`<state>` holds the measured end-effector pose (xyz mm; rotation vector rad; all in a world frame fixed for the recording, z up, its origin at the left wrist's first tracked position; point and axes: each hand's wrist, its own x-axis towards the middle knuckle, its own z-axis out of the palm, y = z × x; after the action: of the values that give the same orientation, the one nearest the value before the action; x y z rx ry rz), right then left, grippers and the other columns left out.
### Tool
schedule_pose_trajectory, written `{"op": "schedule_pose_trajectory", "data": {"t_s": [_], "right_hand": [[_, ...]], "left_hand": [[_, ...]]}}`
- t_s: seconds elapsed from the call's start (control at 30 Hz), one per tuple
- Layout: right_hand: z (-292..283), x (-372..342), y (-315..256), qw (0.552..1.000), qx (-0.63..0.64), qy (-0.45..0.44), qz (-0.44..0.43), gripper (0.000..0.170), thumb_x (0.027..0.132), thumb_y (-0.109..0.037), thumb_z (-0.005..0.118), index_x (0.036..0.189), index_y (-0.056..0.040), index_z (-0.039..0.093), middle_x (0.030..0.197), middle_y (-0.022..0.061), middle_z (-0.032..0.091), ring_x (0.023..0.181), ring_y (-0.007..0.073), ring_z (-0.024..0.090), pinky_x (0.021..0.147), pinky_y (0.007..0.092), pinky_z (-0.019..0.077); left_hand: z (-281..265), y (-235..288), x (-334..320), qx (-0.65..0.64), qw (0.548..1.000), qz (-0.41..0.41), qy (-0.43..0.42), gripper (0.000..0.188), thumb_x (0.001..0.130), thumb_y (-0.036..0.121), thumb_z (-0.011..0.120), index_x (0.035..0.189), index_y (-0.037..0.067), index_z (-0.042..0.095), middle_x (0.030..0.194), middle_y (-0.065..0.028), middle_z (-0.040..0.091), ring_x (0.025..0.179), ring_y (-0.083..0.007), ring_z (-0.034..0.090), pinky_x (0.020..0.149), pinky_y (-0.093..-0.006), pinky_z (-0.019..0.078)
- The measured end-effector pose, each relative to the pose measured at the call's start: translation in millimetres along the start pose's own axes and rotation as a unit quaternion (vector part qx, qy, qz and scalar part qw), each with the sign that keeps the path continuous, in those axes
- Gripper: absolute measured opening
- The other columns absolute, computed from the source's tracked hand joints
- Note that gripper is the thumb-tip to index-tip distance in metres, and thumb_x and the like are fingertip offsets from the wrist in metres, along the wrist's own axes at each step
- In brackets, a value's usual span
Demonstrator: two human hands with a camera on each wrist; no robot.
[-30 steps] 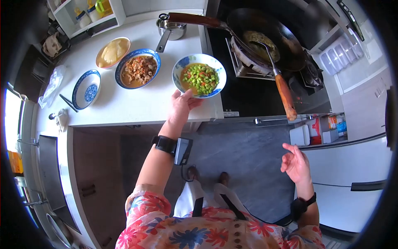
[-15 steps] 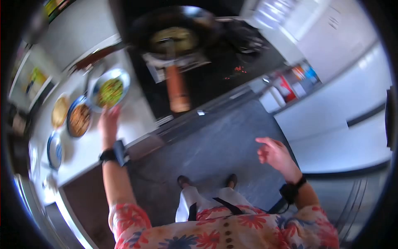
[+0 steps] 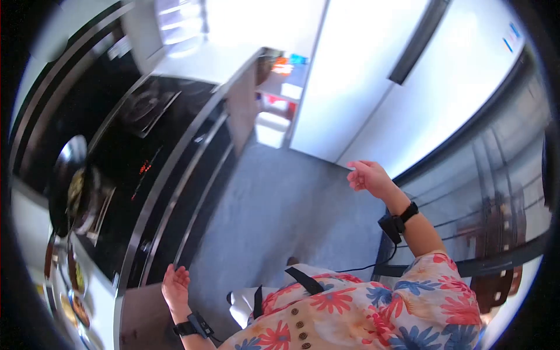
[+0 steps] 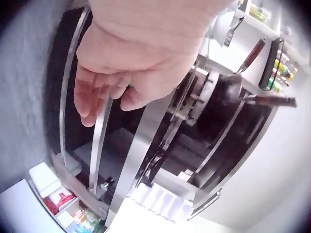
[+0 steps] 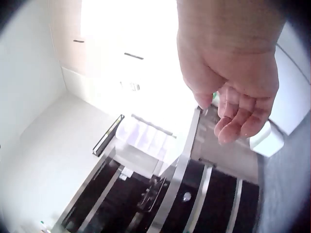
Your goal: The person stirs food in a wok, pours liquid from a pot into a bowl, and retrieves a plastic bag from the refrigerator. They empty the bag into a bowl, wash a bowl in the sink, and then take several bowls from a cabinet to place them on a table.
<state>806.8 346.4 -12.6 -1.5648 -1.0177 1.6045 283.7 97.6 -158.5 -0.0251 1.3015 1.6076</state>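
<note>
The left hand [image 3: 177, 287] hangs low at the front of the cooker, fingers loosely bent and holding nothing; in the left wrist view the same hand [image 4: 131, 63] shows with bare fingers over the cooker's dark front. In front of the white fridge doors [image 3: 350, 81], the right hand [image 3: 370, 178] is raised with loosely curled fingers and nothing in them. The right wrist view shows that hand [image 5: 233, 87] empty too. Neither hand touches anything.
At far left, the wok [image 3: 70, 192] sits on the black cooktop [image 3: 125, 157], beyond the counter [image 3: 102, 291] with its bowls. An open side compartment [image 3: 273, 119] holds packets beside the fridge. Grey floor [image 3: 256, 204] lies between.
The view has swung right, from counter and wok toward the fridge. The left hand has come away from the bowl of green beans, which stays on the counter. The right hand stays raised and empty.
</note>
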Motion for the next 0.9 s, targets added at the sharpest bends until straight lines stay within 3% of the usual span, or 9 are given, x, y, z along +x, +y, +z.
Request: {"op": "schedule_pose_trajectory", "data": {"t_s": [0.3, 0.33, 0.43, 0.5, 0.53, 0.6, 0.63, 0.7, 0.9], "right_hand": [[-191.1, 66.3, -83.4, 0.939, -0.210, 0.238, -0.131, 0.030, 0.084, -0.029, 0.054, 0.094, -0.0013, 0.060, 0.078, 0.0071, 0.063, 0.064, 0.0141, 0.059, 0.053, 0.0270, 0.0459], [-210.4, 81.6, -92.2, 0.911, -0.262, 0.262, -0.179, 0.032, 0.082, -0.029, 0.055, 0.091, 0.0001, 0.062, 0.075, 0.0074, 0.063, 0.064, 0.0134, 0.059, 0.054, 0.0273, 0.0458], [-261.8, 133.1, -136.5, 0.747, -0.524, 0.335, -0.234, 0.033, 0.079, -0.032, 0.054, 0.094, -0.0046, 0.064, 0.088, 0.0134, 0.065, 0.081, 0.0305, 0.061, 0.076, 0.0367, 0.0478], [-268.7, 156.9, -173.3, 0.650, -0.643, 0.368, -0.167, 0.032, 0.080, -0.030, 0.053, 0.103, -0.0095, 0.061, 0.104, 0.0100, 0.061, 0.102, 0.0263, 0.055, 0.088, 0.0448, 0.0410], [-272.9, 171.2, -185.8, 0.651, -0.642, 0.373, -0.158, 0.032, 0.080, -0.030, 0.053, 0.103, -0.0095, 0.061, 0.104, 0.0100, 0.061, 0.102, 0.0263, 0.055, 0.088, 0.0448, 0.0410], [-286.5, 198.1, -213.5, 0.519, -0.737, 0.384, -0.201, 0.026, 0.081, -0.023, 0.050, 0.100, -0.0102, 0.062, 0.107, 0.0069, 0.059, 0.113, 0.0247, 0.047, 0.094, 0.0518, 0.0324], [-288.6, 205.2, -221.4, 0.512, -0.743, 0.386, -0.193, 0.026, 0.081, -0.023, 0.050, 0.100, -0.0102, 0.062, 0.107, 0.0069, 0.059, 0.113, 0.0247, 0.047, 0.094, 0.0518, 0.0324], [-305.3, 238.5, -241.9, 0.392, -0.813, 0.385, -0.192, 0.023, 0.081, -0.016, 0.048, 0.098, -0.0098, 0.063, 0.107, 0.0045, 0.059, 0.115, 0.0252, 0.043, 0.099, 0.0556, 0.0239], [-319.9, 268.1, -268.6, 0.390, -0.871, 0.297, -0.015, 0.022, 0.081, -0.013, 0.047, 0.093, -0.0114, 0.066, 0.100, 0.0031, 0.062, 0.105, 0.0246, 0.050, 0.104, 0.0555, 0.0144]], "left_hand": [[204.1, -63.6, 89.5, 0.125, 0.976, -0.080, -0.161, 0.029, 0.088, 0.015, 0.049, 0.115, 0.005, 0.045, 0.085, -0.0172, 0.062, 0.066, -0.0266, 0.063, 0.051, -0.0325, 0.0523], [222.9, -70.2, 101.6, 0.139, 0.972, -0.096, -0.164, 0.029, 0.088, 0.014, 0.048, 0.115, 0.005, 0.045, 0.085, -0.0176, 0.062, 0.065, -0.0269, 0.063, 0.050, -0.0328, 0.0521], [280.4, -93.2, 132.5, 0.172, 0.961, -0.135, -0.168, 0.028, 0.088, 0.013, 0.047, 0.114, 0.004, 0.044, 0.084, -0.0177, 0.062, 0.063, -0.0273, 0.062, 0.049, -0.0332, 0.0517], [318.0, -104.6, 151.8, 0.196, 0.954, -0.157, -0.166, 0.028, 0.088, 0.013, 0.047, 0.114, 0.004, 0.044, 0.083, -0.0175, 0.062, 0.062, -0.0275, 0.062, 0.048, -0.0334, 0.0515], [338.6, -109.0, 161.2, 0.201, 0.950, -0.161, -0.178, 0.028, 0.088, 0.011, 0.047, 0.115, 0.003, 0.044, 0.083, -0.0176, 0.061, 0.061, -0.0257, 0.062, 0.047, -0.0314, 0.0513], [382.2, -116.3, 187.9, 0.205, 0.943, -0.172, -0.198, 0.029, 0.088, 0.009, 0.047, 0.115, 0.002, 0.043, 0.082, -0.0176, 0.060, 0.060, -0.0240, 0.061, 0.047, -0.0295, 0.0511], [395.2, -120.1, 202.0, 0.215, 0.939, -0.176, -0.202, 0.029, 0.087, 0.008, 0.047, 0.115, 0.001, 0.043, 0.082, -0.0177, 0.060, 0.060, -0.0238, 0.061, 0.047, -0.0296, 0.0511], [447.5, -125.9, 214.8, 0.231, 0.933, -0.178, -0.212, 0.033, 0.085, 0.007, 0.049, 0.116, -0.001, 0.042, 0.080, -0.0174, 0.060, 0.059, -0.0225, 0.061, 0.047, -0.0289, 0.0506], [571.2, -135.1, 234.4, 0.318, 0.882, -0.142, -0.317, 0.038, 0.080, 0.006, 0.053, 0.114, -0.006, 0.042, 0.080, -0.0161, 0.061, 0.058, -0.0201, 0.061, 0.048, -0.0269, 0.0496]]}}
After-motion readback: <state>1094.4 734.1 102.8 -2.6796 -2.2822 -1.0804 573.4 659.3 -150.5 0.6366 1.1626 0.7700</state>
